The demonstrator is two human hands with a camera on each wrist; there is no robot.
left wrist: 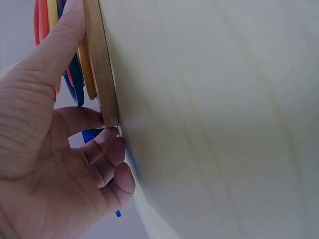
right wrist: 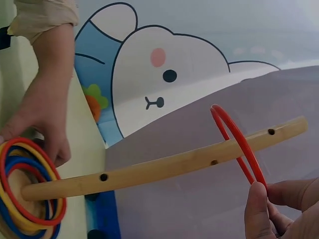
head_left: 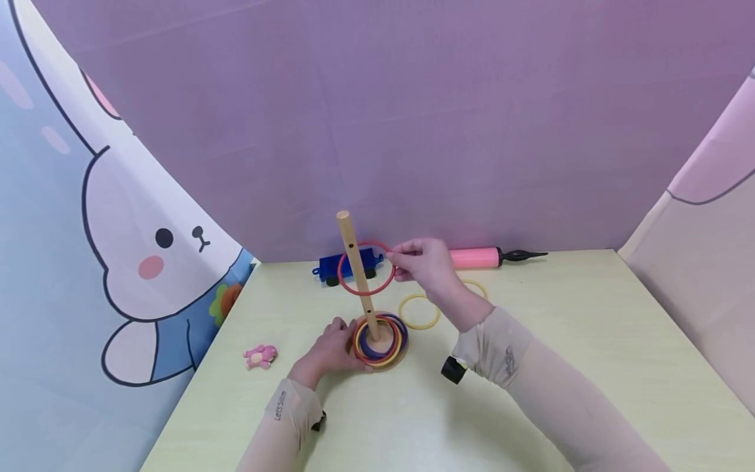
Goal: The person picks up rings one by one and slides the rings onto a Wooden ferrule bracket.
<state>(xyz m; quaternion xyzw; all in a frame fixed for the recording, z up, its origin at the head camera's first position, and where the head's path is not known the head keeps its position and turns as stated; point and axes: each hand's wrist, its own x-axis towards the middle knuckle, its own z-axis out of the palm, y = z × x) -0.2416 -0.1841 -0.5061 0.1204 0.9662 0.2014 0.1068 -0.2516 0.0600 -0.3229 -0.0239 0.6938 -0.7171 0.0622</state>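
A wooden post [head_left: 356, 269] stands upright on a round wooden base [left wrist: 102, 74], with several red, yellow and blue rings [right wrist: 61, 211] stacked loosely around its foot. My left hand [head_left: 331, 349] grips the base's left edge, thumb along it and fingers curled at the rim. Higher up, my right hand [head_left: 429, 265] pinches a red ring [right wrist: 244, 143] between thumb and fingers. In the right wrist view the post passes through this ring, around its upper part. The ring is well above the stack.
Two yellow rings, one nearer [head_left: 420, 328] and one farther [head_left: 485, 288], lie right of the post. A blue toy wagon [head_left: 333, 267] and a pink hand pump [head_left: 474, 257] lie along the back cloth [head_left: 413, 131]. A small pink toy figure [head_left: 260, 356] lies at the left.
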